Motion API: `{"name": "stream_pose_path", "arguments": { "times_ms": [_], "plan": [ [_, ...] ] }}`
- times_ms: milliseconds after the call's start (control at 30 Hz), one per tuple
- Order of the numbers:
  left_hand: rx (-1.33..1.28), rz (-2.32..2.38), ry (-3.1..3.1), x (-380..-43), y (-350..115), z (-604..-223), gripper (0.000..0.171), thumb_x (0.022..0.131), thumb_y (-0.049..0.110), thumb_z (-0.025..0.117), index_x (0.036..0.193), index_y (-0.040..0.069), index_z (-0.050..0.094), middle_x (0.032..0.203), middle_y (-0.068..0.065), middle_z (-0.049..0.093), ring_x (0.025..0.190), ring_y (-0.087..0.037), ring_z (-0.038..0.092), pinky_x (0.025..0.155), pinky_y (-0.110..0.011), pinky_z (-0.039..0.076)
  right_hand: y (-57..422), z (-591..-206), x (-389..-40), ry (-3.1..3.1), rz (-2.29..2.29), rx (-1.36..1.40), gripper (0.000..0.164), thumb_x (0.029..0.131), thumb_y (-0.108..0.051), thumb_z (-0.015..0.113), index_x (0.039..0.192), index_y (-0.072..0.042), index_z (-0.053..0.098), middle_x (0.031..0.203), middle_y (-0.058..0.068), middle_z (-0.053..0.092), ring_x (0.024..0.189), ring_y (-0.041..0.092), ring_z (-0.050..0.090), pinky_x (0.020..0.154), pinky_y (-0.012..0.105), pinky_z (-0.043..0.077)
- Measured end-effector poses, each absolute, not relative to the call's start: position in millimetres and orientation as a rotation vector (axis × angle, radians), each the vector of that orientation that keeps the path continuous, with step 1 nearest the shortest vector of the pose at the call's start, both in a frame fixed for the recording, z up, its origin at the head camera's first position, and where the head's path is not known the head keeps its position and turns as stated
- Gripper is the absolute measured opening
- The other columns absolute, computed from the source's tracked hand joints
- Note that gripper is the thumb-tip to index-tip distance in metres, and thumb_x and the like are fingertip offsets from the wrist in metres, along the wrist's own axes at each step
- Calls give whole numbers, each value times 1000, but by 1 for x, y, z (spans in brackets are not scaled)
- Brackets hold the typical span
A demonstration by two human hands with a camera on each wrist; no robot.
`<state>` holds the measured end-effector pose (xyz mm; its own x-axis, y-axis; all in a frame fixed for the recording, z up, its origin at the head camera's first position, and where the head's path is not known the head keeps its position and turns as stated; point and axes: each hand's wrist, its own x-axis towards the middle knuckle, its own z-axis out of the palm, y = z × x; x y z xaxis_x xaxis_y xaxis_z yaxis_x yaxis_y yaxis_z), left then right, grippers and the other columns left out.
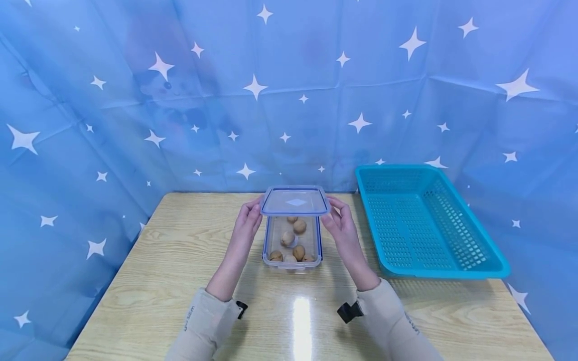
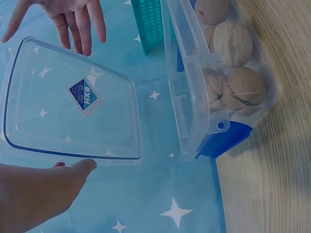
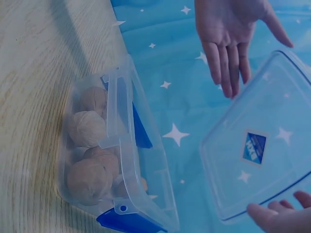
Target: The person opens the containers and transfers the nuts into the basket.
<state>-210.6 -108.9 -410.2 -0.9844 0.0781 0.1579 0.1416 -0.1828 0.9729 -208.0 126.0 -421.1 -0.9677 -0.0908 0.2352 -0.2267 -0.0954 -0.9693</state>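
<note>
A clear plastic lid [image 1: 289,194] with a blue seal is held up, tilted, above the far end of a clear food container [image 1: 268,235]. My left hand [image 1: 248,219] holds the lid's left edge, its thumb at the rim in the left wrist view. On the opposite edge, my right hand [image 1: 341,223] holds the lid with thumb and fingers. Several walnuts [image 1: 287,238] lie inside the uncovered container, which stands on the table. Blue side clips [image 2: 226,138] hang from the container's walls. A blue and white label [image 2: 84,95] sits on the lid.
To the right, a teal perforated plastic basket [image 1: 406,225] stands on the wooden table [image 1: 149,281], its front overhanging toward the right edge. A blue curtain with white stars [image 1: 289,100] hangs behind and along the sides.
</note>
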Motion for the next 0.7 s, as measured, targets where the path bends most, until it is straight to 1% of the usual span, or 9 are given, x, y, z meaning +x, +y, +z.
{"name": "stream_pose_path", "arguments": {
  "times_ms": [67, 133, 267, 467, 567, 700],
  "plan": [
    [-249, -2354, -2001, -210, -109, -410, 50, 106, 30, 42, 140, -7, 35, 162, -16, 31, 152, -31, 29, 127, -43, 21, 126, -421, -208, -2025, 2251, 358, 52, 102, -11, 47, 149, -1, 27, 159, 19, 32, 149, 33, 33, 105, 13, 43],
    [-236, -2343, -2018, -210, -109, -410, 48, 106, 27, 43, 140, -6, 36, 161, -15, 33, 150, -31, 31, 127, -43, 23, 125, -421, -208, -2015, 2262, 347, 51, 102, -10, 47, 148, -1, 27, 159, 18, 32, 149, 33, 33, 101, 9, 44],
    [-234, -2342, -2031, -210, -111, -410, 48, 105, 24, 45, 143, -4, 36, 160, -16, 35, 149, -31, 33, 126, -42, 25, 125, -422, -208, -2008, 2266, 347, 51, 102, -10, 49, 148, -1, 28, 160, 15, 31, 150, 32, 32, 101, 10, 46],
    [-255, -2361, -2052, -210, -115, -412, 52, 105, 26, 48, 152, 6, 36, 157, -12, 40, 148, -26, 36, 126, -40, 26, 125, -426, -209, -2019, 2221, 384, 54, 102, -9, 49, 152, -3, 28, 163, 13, 28, 152, 31, 28, 104, 10, 43],
    [-256, -2382, -2046, -210, -117, -413, 52, 105, 24, 49, 153, 7, 37, 157, -12, 42, 147, -26, 38, 125, -38, 27, 125, -426, -210, -2012, 2209, 394, 56, 102, -7, 51, 154, -4, 30, 163, 12, 29, 152, 30, 29, 107, 10, 41],
    [-269, -2410, -2040, -211, -119, -414, 53, 105, 21, 48, 155, 7, 34, 160, -11, 37, 149, -26, 35, 125, -37, 26, 125, -426, -211, -2038, 2190, 395, 60, 102, -8, 54, 156, -8, 30, 164, 8, 30, 151, 25, 31, 109, 10, 38]
  ]
}}
